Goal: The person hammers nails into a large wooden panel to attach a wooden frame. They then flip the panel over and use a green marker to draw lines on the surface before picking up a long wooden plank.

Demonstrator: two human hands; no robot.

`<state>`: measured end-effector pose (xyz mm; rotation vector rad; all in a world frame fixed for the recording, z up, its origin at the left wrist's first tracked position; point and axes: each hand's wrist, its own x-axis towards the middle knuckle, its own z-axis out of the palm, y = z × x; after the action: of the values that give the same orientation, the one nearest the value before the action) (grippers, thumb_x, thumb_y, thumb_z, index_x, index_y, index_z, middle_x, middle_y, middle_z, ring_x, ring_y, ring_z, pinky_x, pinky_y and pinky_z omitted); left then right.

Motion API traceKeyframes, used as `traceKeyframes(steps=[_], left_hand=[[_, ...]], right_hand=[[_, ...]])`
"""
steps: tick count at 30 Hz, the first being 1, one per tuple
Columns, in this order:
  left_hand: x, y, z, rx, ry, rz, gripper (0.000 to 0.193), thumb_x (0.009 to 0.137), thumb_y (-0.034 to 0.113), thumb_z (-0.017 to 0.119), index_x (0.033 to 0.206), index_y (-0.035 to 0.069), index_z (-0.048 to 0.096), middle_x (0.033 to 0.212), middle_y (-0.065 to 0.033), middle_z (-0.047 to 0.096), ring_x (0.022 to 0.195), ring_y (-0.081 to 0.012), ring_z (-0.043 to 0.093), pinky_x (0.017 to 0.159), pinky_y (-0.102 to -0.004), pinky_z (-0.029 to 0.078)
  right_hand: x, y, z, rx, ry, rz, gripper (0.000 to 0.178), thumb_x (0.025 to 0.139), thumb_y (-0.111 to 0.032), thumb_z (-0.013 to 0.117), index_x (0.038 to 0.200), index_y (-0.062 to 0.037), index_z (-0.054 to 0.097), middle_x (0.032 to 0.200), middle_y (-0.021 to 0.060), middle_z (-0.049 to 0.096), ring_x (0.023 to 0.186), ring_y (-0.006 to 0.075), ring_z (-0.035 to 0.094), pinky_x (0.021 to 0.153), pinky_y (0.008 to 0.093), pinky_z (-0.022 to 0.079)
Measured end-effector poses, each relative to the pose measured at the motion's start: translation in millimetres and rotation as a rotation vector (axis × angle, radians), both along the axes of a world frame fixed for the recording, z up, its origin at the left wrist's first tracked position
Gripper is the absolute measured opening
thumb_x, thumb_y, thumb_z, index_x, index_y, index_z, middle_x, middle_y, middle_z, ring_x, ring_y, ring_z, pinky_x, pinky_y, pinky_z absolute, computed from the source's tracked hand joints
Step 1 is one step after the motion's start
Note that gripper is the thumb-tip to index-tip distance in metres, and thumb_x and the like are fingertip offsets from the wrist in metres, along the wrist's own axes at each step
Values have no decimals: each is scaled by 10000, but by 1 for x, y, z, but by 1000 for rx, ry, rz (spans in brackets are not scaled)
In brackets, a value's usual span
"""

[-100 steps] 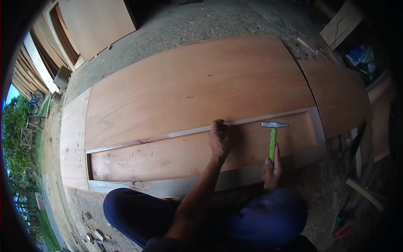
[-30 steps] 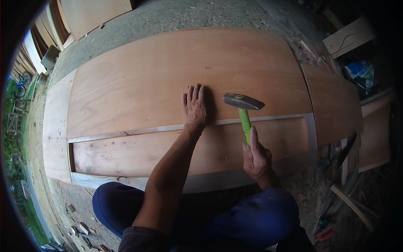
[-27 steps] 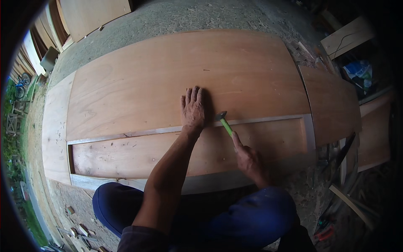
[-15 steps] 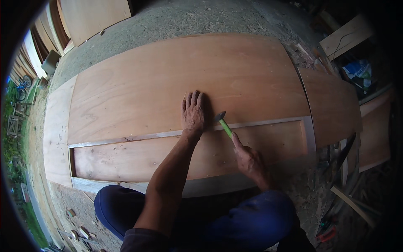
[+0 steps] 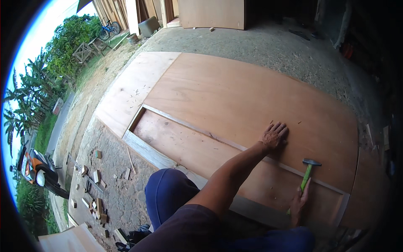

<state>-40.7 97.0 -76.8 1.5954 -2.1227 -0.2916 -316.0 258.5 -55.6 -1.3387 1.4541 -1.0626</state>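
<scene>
Left hand (image 5: 274,135) spread flat on plywood (image 5: 235,96); right hand (image 5: 299,204) grips hammer (image 5: 307,173), fingers hidden.

— What are you working on?
— Rough concrete ground (image 5: 268,46). A large plywood sheet (image 5: 235,96) lies flat on it, with a pale board (image 5: 134,90) against its far-left edge.
— What lies on the sheet?
— A thin wooden strip (image 5: 201,132) runs along it, framing a lower panel (image 5: 184,145). Your left hand (image 5: 273,135) rests flat beside that strip.
— And on the ground to your left?
— Small wood offcuts (image 5: 94,185) lie scattered on the stony patch near your knee (image 5: 168,189).
</scene>
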Motion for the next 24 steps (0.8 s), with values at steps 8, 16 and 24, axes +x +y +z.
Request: traceKeyframes(steps=[8,16,24], left_hand=[[225,-24,68,118,-203,-9,378,940,336,598,1274,160,595,1383,-67,537,1330,-268,489,1056,-420,458],[460,138,56,14,-202,1129,715,995,490,441,1533,39,303,1620,-214,223,1503,-401,182,1208,-549,144],[601,239,8,339,-91,1440,878,992,647,273,1567,-9,170,1638,-229,144,1510,-439,113,1220,-531,97]], right_hand=[[22,-72,60,258,572,78,537,1025,-173,462,1543,-100,342,1000,149,606,751,190,550,657,343,458],[-5,-109,7,-225,1360,196,534,998,-185,468,1520,-101,392,1502,241,371,1370,412,388,1115,496,347],[-14,-125,-21,-142,1313,231,546,1052,-357,315,1544,-125,360,1533,292,312,1409,437,335,1170,507,268]])
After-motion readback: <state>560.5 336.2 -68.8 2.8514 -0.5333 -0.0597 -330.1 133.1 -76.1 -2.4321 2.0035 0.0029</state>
